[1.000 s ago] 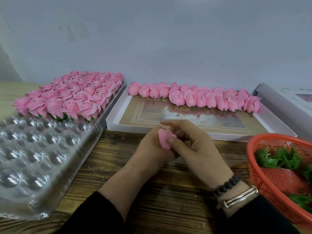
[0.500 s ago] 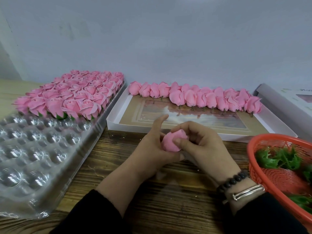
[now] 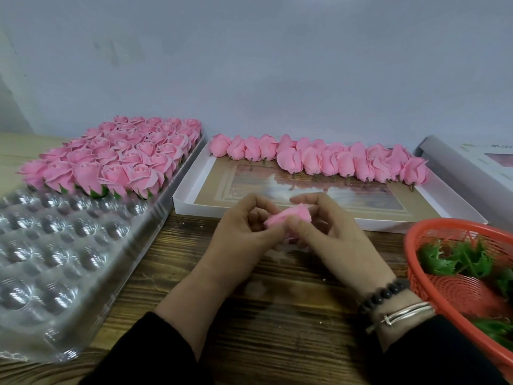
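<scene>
Since it turned, rose [image 3: 291, 216] lies sideways.

One head-worn wide-angle view — looking forward and down, close over the wooden table [image 3: 277, 315] — facing the wall [image 3: 277, 65].

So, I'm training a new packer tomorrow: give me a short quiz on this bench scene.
1. True or false: the left hand and right hand both hold one pink rose.
2. The basket holding the green leaves is: A) blue, B) red, C) white.
3. Which wrist wears the bead bracelet?
Key: 1 true; 2 B; 3 right.
</scene>
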A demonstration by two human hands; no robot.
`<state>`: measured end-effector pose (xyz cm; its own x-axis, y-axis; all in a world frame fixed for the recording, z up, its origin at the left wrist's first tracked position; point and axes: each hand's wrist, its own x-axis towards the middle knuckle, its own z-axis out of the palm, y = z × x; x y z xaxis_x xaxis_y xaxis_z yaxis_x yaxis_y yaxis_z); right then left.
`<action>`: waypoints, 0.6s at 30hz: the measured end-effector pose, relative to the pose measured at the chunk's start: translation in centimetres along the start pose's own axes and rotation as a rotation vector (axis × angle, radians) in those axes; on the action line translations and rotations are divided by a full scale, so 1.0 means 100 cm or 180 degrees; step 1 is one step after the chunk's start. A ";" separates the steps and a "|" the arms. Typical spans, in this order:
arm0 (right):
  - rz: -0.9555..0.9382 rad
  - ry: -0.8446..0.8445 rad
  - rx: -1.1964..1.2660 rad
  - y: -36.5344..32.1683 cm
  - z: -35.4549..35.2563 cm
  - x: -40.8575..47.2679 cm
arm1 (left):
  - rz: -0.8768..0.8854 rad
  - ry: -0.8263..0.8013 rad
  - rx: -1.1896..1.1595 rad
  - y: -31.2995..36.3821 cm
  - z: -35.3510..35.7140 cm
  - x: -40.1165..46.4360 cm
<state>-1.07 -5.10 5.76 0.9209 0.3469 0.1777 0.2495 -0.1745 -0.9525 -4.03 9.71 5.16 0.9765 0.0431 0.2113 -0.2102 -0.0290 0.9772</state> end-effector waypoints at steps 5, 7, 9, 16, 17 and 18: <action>-0.0367 -0.0371 -0.0031 -0.002 -0.001 -0.003 | -0.0732 -0.0060 -0.0997 0.003 -0.005 0.001; -0.0408 -0.0435 0.0104 -0.004 0.002 -0.003 | -0.0787 -0.0114 -0.1127 0.003 -0.006 0.002; -0.0459 -0.0422 0.0093 -0.005 0.003 -0.003 | -0.0801 -0.0132 -0.1110 0.003 -0.006 0.002; -0.0386 -0.0153 0.0455 -0.001 0.000 -0.001 | -0.0749 -0.0304 -0.1118 -0.003 -0.009 0.003; -0.0350 -0.0100 0.0513 -0.001 0.000 -0.001 | -0.0742 -0.0329 -0.1140 -0.003 -0.009 0.003; -0.0329 -0.0045 0.0578 0.000 0.001 0.000 | -0.0740 -0.0329 -0.1156 -0.002 -0.009 0.003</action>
<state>-1.09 -5.03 5.70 0.8886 0.3674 0.2745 0.2832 0.0312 -0.9585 -3.72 10.59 4.99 0.9956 -0.0936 0.0002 0.0302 0.3233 0.9458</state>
